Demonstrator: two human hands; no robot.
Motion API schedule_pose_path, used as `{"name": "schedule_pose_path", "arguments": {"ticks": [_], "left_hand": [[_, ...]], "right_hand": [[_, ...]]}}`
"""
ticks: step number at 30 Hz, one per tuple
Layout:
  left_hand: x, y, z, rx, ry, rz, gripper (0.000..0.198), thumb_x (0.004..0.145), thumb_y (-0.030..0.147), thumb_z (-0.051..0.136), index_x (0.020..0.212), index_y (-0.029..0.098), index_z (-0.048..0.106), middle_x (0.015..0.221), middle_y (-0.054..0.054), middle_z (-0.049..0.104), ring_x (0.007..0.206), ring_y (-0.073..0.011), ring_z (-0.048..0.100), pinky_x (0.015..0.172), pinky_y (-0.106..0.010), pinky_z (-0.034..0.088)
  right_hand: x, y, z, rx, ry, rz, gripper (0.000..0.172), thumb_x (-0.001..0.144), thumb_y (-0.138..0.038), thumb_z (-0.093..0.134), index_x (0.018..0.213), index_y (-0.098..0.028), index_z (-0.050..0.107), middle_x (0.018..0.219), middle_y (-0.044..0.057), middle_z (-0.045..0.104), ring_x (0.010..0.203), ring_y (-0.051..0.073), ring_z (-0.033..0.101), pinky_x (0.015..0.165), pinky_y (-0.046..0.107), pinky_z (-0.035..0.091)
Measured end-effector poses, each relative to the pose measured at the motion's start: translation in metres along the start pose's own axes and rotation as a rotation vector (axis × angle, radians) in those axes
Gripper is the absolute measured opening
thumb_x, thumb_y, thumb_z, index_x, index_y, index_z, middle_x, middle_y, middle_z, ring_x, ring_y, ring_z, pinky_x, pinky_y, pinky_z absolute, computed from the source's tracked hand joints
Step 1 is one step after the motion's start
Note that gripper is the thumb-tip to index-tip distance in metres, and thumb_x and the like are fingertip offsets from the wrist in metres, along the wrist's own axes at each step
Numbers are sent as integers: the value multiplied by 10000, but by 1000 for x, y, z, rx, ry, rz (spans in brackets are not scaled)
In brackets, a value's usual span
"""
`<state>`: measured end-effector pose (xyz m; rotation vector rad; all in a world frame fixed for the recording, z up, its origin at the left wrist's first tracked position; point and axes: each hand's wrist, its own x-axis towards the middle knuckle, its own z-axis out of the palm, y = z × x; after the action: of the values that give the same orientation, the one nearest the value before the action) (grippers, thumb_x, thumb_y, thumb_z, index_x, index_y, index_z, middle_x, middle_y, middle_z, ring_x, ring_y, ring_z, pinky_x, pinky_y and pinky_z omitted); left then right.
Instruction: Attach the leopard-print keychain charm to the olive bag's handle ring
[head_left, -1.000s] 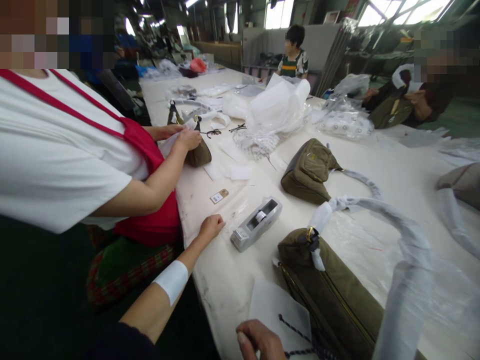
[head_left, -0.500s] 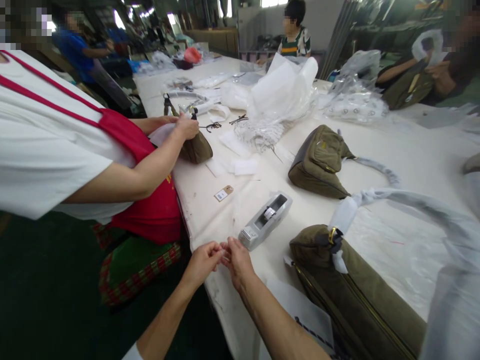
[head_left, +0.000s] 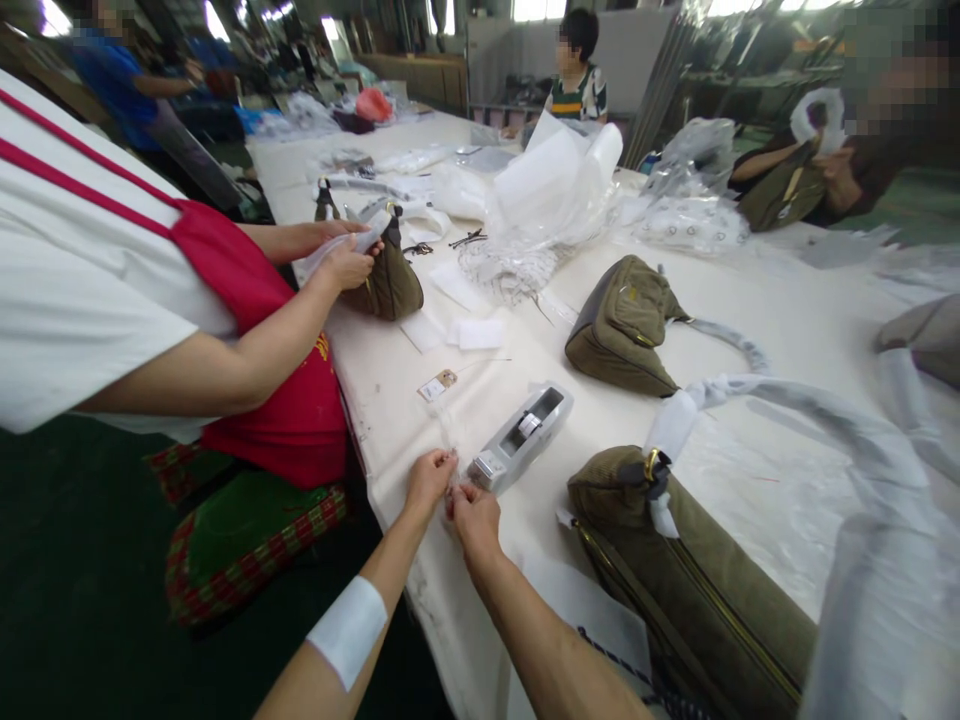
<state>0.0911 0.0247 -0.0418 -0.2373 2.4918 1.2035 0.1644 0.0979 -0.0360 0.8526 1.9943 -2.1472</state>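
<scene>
Film, thin clear plastic [head_left: 452,478], is just beside the near end of the grey oblong plastic tape dispenser [head_left: 519,443], over the white tabletop [head_left: 787,295]. Left hand [head_left: 431,480] and right hand [head_left: 477,516]: fingertips pinched together on it, finer detail too small to see. Brown card tag with white label [head_left: 436,386] lies beyond; olive fabric bag with wrapped strap [head_left: 697,570] lies right of dispenser.

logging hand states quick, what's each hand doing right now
Left hand: closed in a pinch, contents can't be told.
Right hand: closed beside the tape dispenser, contents unclear.
</scene>
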Motion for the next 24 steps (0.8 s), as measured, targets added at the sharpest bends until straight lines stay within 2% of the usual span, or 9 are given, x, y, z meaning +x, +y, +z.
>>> {"name": "schedule_pose_path", "arguments": {"ticks": [2, 7, 12, 16, 20, 24], "left_hand": [[9, 5, 6, 38, 21, 2, 192, 815, 288, 500, 763, 144, 616, 530, 31, 581, 440, -88, 511, 447, -198, 376], [25, 14, 13, 121, 54, 49, 182, 803, 295, 562, 764, 130, 626, 675, -5, 643, 575, -108, 564, 571, -243, 432], [23, 20, 11, 177, 50, 102, 175, 785, 305, 577, 800, 153, 663, 744, -32, 693, 668, -123, 598, 616, -222, 414], [20, 20, 10, 214, 30, 119, 144, 729, 289, 640, 791, 164, 673, 763, -30, 708, 698, -128, 614, 640, -210, 412], [22, 19, 12, 244, 45, 102, 130, 748, 259, 621, 784, 141, 663, 777, -45, 699, 724, -138, 614, 694, -258, 437], [26, 18, 14, 246, 40, 83, 163, 775, 289, 606, 789, 133, 651, 756, -37, 683, 706, -138, 609, 706, -291, 457]], "right_hand": [[-17, 2, -6, -48, -17, 10, 260, 732, -217, 527, 477, -173, 556, 432, -11, 507, 439, 119, 456, 462, 228, 341], [-60, 9, -25, -84, -46, 50, 221, 754, -258, 456, 641, -162, 621, 463, -41, 477, 434, 106, 410, 445, 213, 309], [-60, 16, -37, -96, -48, 55, 281, 780, -347, 441, 723, -146, 628, 474, -46, 433, 447, 107, 389, 436, 211, 303], [-58, 17, -33, -113, -117, 39, 328, 817, -393, 413, 806, -146, 629, 480, -46, 459, 390, 101, 409, 394, 205, 307], [-74, 15, -24, -142, -187, -4, 287, 823, -375, 444, 755, -168, 629, 498, -35, 509, 401, 94, 454, 409, 193, 324], [-87, 15, -23, -193, -201, -58, 312, 853, -363, 406, 725, -170, 615, 505, -24, 524, 405, 95, 468, 412, 192, 327]]}}
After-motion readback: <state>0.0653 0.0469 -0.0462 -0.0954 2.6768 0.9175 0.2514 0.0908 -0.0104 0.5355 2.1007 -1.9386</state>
